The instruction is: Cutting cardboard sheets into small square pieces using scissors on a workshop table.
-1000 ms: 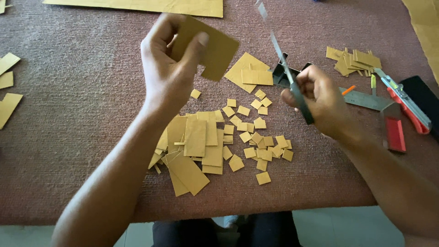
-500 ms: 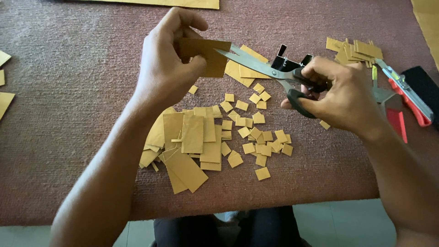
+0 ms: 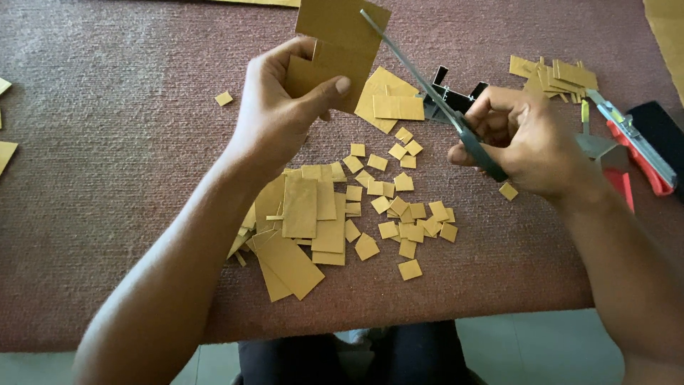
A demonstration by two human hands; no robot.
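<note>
Lifting since half a second ago, the left hand [image 3: 281, 117] now holds the flat tan cardboard piece [image 3: 340, 50] higher and more upright, thumb pressed on its near face and fingers behind it. The grey-bladed scissors [image 3: 420, 85] in the right hand [image 3: 531, 142] have swung from lying across the card to slanting up along its right edge, their blades close together with the tip at the card's top. The right hand's fingers are curled through the dark handles. This reads as a fresh cut being lined up on the card rather than one under way.

Below the left hand lies a heap of tan cardboard strips [image 3: 303, 228], and between the two wrists a scatter of small tan squares [image 3: 399, 207] on the maroon textured tabletop [image 3: 121, 178]. Beyond the right hand sits another pile of tan offcuts [image 3: 556, 75]; just right of it lies a red-and-grey utility knife [image 3: 634, 146]. No labels or signs are legible.
</note>
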